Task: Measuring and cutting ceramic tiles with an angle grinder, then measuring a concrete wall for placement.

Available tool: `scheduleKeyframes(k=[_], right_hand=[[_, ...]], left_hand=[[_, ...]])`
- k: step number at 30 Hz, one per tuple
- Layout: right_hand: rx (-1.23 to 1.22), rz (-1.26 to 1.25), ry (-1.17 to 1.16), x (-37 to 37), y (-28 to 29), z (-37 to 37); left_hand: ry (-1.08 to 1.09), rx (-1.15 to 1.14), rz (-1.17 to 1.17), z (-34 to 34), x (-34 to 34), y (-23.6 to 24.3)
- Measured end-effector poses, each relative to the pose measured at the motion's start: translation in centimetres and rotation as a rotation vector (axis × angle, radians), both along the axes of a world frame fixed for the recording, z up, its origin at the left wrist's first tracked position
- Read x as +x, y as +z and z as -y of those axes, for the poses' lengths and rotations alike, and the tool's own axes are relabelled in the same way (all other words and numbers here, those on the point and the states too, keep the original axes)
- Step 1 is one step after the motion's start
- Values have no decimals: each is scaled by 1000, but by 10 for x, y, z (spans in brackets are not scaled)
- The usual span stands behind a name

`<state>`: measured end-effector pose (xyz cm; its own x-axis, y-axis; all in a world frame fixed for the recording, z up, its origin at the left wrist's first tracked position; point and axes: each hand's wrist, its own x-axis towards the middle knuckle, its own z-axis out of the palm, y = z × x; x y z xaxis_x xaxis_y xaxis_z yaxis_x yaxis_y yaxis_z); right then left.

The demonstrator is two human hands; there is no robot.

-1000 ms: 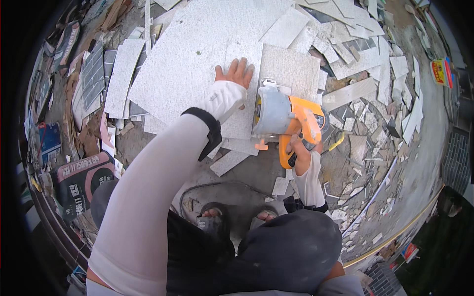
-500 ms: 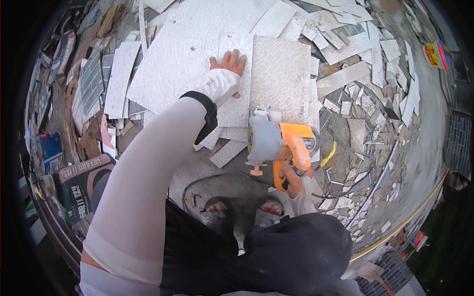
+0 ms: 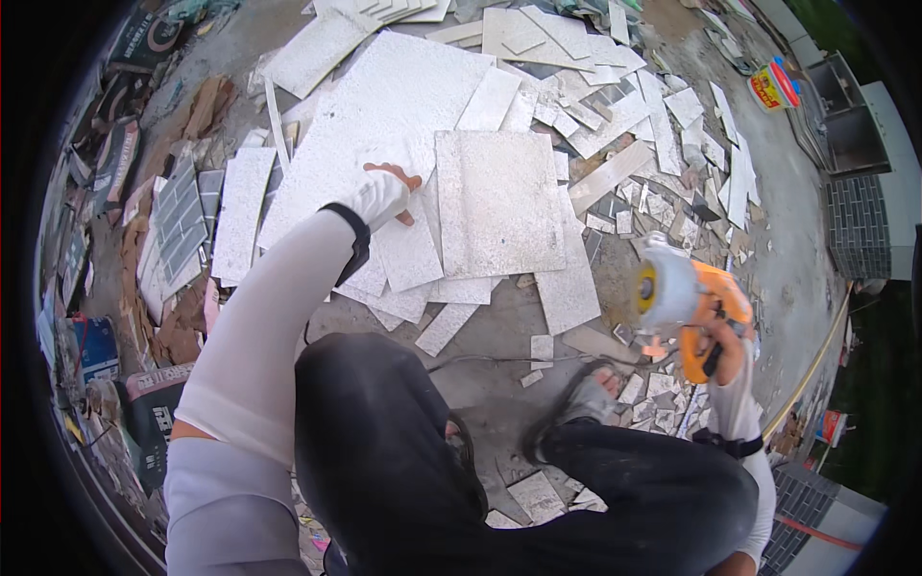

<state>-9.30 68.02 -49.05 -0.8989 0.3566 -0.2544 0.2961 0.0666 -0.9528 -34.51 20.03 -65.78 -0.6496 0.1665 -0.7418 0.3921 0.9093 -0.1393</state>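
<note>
My right hand (image 3: pixel 729 349) grips the handle of an orange and grey handheld tile-cutting saw (image 3: pixel 669 290). The saw is off to the right, apart from the tiles and slightly smeared by motion. With fingers spread, my left hand (image 3: pixel 396 188) touches a white tile piece (image 3: pixel 408 257) left of a squarish textured tile (image 3: pixel 501 204). A large white tile (image 3: pixel 384 96) lies beyond and under these pieces. Faint blur around the left fingers hides their exact contact.
Broken tile pieces (image 3: pixel 663 197) litter the ground on the right. Dark brick-patterned tiles (image 3: pixel 179 219) and printed bags (image 3: pixel 154 408) line the left. A cord (image 3: pixel 499 359) crosses near my feet. A yellow and red bucket (image 3: pixel 773 86) stands far right.
My right hand has carried the saw off the textured tile, away to the right. The left-hand tile piece now lies angled, with a gap beside the textured tile. My legs are wider apart.
</note>
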Motion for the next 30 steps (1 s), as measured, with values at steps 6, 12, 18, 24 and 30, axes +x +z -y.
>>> scheduleKeyframes(k=[6,12,18,24,30], right_hand=[[-99,-167,-108,-4,-2,-35],[-337,-168,-336,43,-40,-83],[-368,-166,-397,67,-44,-88],[-237,-177,-476,107,-29,-115],[-301,-221,-542,119,-36,-122]], left_hand=[[345,621,-306,-2,4,-83],[1326,930,106,-63,11,-91],[1218,1341,115,-84,2,-40],[442,1144,-151,-161,-58,95],[-189,780,-123,-275,-54,200]])
